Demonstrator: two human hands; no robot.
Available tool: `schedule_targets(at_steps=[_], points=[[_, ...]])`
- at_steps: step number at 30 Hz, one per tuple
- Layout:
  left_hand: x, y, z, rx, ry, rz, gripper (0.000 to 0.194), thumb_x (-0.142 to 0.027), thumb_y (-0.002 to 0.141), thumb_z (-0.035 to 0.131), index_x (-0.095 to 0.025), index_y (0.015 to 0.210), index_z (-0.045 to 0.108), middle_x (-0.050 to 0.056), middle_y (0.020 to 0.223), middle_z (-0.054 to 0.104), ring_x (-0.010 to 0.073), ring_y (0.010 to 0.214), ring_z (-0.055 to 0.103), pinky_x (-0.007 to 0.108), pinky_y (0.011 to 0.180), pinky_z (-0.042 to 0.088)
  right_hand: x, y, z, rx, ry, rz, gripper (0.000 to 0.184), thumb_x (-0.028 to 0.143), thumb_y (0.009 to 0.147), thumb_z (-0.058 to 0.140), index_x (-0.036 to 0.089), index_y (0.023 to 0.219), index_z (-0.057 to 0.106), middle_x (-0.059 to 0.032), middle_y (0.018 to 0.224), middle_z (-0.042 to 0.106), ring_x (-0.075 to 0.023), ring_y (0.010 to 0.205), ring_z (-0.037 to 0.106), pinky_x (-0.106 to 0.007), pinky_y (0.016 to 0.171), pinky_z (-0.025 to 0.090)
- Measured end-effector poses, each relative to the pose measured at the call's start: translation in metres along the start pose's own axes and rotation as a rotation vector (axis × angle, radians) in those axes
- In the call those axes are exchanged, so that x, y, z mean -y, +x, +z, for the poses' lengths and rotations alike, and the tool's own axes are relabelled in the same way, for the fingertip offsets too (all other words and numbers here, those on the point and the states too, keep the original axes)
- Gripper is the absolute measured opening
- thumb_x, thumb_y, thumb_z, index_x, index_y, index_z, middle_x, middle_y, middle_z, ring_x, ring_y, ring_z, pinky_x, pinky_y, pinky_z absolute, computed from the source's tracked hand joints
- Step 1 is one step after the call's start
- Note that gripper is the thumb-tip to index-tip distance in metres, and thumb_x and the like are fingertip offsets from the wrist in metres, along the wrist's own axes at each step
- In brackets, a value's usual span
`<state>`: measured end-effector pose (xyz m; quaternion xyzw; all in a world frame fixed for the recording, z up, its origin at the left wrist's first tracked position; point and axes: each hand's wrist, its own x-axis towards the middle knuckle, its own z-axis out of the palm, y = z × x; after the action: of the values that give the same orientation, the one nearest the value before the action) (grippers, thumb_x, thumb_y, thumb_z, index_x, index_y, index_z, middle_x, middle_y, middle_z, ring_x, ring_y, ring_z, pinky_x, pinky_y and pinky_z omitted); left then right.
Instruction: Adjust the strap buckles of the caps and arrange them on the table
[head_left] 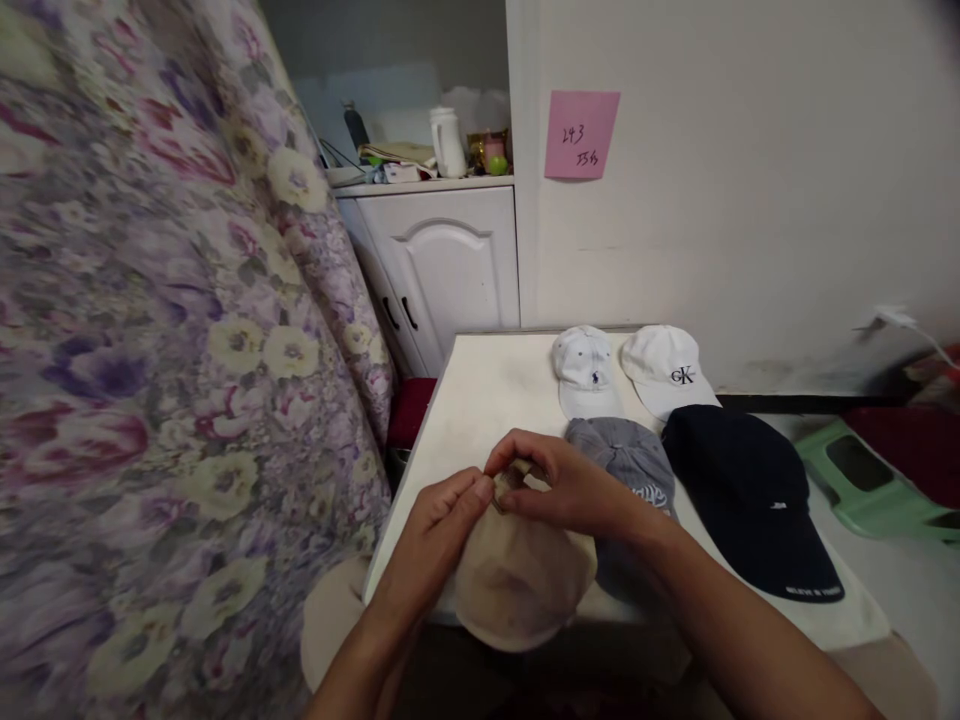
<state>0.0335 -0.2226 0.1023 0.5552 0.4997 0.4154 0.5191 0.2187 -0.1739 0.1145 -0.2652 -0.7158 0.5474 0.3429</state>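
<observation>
A beige baseball cap (521,580) hangs below my two hands, over the near edge of the table. My left hand (442,525) pinches the cap's strap at its back. Closed on the same strap from the other side is my right hand (555,485), its thumb and forefinger curled round it. Just beyond my right hand lies a grey cap (619,455), partly covered by my forearm. To its right rests a navy cap (739,490), brim toward me. Behind them sit a pale cap with a small logo (585,365) and a white cap with black letters (664,365).
The caps lie on a white table (487,390) against the wall. A floral curtain (187,350) hangs close on the left. Green plastic stool (847,500) stands at right; a white cabinet (457,260) holding a white jug (448,145) is behind.
</observation>
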Motion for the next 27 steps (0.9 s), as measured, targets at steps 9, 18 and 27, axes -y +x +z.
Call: schedule_targets(at_steps=[9,18,27], points=[[-0.003,0.0,-0.002,-0.054,0.178,0.062,0.041,-0.047,0.09,0.057,-0.019,0.063,0.045,-0.004,0.061,0.038,0.0114,0.058,0.032,0.023,0.05,0.024,-0.002,0.002,-0.001,0.04,0.005,0.067,0.018,0.02,0.077,0.069,0.02,0.093,0.061,0.0031,0.076,0.056,-0.0117,0.068,0.048,-0.024,0.06,0.038],[0.004,0.0,-0.001,-0.065,0.086,0.067,0.043,-0.048,0.09,0.057,-0.019,0.062,0.042,-0.004,0.063,0.035,0.0112,0.06,0.03,0.022,0.052,0.026,0.001,0.004,-0.003,0.089,0.051,0.093,0.018,0.017,0.074,0.068,0.019,0.09,0.06,0.0042,0.073,0.053,-0.0103,0.064,0.045,-0.024,0.058,0.035],[0.004,0.002,0.002,-0.061,0.049,0.038,0.044,-0.05,0.087,0.059,-0.019,0.062,0.04,-0.004,0.062,0.033,0.0116,0.059,0.029,0.022,0.051,0.026,-0.005,0.001,0.01,-0.01,-0.025,0.078,0.019,0.009,0.072,0.058,0.02,0.087,0.056,0.0047,0.071,0.054,-0.0099,0.063,0.046,-0.024,0.056,0.035]])
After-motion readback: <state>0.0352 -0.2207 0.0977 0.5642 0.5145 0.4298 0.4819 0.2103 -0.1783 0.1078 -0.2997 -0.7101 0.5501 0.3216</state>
